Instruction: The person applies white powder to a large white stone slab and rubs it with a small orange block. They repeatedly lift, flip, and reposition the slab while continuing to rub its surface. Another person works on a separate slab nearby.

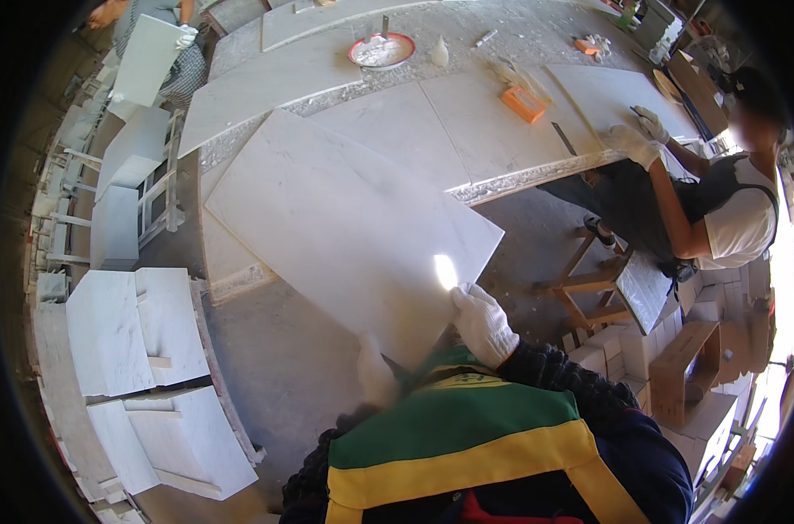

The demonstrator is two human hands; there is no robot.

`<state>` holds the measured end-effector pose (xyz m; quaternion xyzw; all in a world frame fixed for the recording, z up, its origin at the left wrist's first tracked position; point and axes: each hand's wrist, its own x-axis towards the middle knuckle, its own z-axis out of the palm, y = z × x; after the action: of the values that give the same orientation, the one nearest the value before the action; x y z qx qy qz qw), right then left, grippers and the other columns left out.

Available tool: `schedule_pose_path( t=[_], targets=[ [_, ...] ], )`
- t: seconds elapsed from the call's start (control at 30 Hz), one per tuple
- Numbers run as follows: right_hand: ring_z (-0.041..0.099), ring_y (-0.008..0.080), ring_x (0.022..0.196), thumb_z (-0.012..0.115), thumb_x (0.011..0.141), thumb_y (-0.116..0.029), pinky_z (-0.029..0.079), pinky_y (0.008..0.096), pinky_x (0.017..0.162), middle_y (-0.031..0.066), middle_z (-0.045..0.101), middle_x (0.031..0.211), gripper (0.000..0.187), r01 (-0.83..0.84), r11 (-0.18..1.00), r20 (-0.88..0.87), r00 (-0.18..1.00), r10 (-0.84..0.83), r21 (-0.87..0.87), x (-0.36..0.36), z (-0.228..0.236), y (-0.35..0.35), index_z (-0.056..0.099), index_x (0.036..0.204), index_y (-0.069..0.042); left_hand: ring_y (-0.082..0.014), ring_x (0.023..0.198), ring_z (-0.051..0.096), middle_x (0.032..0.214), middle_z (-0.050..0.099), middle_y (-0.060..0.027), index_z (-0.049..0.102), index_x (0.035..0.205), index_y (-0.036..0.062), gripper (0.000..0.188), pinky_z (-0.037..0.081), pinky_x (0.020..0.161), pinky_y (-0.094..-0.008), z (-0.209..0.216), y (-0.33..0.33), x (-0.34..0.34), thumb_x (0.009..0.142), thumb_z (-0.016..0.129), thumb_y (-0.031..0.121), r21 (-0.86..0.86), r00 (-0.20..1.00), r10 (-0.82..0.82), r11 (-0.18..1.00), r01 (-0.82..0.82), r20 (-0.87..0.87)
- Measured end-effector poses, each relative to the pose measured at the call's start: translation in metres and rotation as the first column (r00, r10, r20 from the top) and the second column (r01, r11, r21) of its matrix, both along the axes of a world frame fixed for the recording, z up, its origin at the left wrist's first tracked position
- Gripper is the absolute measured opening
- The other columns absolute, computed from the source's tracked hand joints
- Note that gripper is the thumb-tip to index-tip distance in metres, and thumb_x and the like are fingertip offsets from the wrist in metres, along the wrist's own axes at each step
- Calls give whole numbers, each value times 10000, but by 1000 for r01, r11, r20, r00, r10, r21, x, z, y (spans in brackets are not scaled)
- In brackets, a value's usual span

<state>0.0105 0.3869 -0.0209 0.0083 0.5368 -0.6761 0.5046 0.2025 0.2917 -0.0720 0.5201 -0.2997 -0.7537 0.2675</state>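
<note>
A large white marble slab (345, 223) with faint grey veining lies across the work table, its near end sticking out over the edge toward my body. My right hand (484, 325), in a white glove, is closed on the slab's right edge near the close corner, beside a bright glare spot. At the slab's left near edge is my left hand (377, 371), also gloved, touching or very close to it. Motion blurs its fingers, so their grip cannot be made out. A dark pointed shape beside that hand is too unclear to name.
A bowl of white paste (382, 52), an orange box (524, 103) and a scraper (564, 138) lie on the dusty table. A co-worker (720, 192) sits at the right; another person holds a pale panel (146, 57) far left. Stacked slabs (109, 332) stand left; a stool (643, 288) stands right.
</note>
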Motion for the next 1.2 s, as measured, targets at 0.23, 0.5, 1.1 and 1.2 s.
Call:
schedule_pose_path(
  t=[0.23, 0.5, 1.1, 1.2],
  targets=[
    [631, 222, 1129, 580, 1070, -179, 510, 390, 1026, 81, 654, 1192, 193, -224, 974, -128, 967, 219, -24, -52, -34, 79, 621, 1184, -29, -368, 1448, 418, 1520, 468, -231, 406, 1537, -21, 607, 356, 1192, -493, 29, -21, 9, 1078, 564, 342, -674, 820, 214, 694, 254, 530],
    [642, 207, 1024, 616, 1061, -158, 545, 412, 916, 50, 667, 1155, 43, 202, 979, 253, 950, -184, -44, -151, -59, 149, 606, 1042, -121, -494, 1562, 202, 1661, 291, -314, 354, 1593, -12, 826, 80, 1291, -584, 52, -34, -111, 1001, 636, 491, -377, 357, 194, 79, 923, 914],
    [653, 107, 855, 634, 1017, -102, 538, 256, 771, 47, 695, 963, 184, -620, 780, -649, 561, 514, 82, -304, -13, 43, 704, 1155, -1, -389, 1512, 371, 1619, 418, -205, 425, 1560, 34, 827, 277, 1258, -483, 84, 13, -159, 878, 799, 315, -414, 408, 66, 172, 894, 910],
    [702, 180, 915, 672, 957, -96, 559, 313, 816, 105, 744, 1081, 204, -701, 700, -821, 314, 476, 137, -283, -9, -18, 741, 1142, -41, -401, 1532, 337, 1631, 410, -194, 424, 1560, 28, 848, 219, 1278, -513, 69, 19, -136, 860, 793, 335, -287, 261, 200, 115, 951, 944]
  ],
)
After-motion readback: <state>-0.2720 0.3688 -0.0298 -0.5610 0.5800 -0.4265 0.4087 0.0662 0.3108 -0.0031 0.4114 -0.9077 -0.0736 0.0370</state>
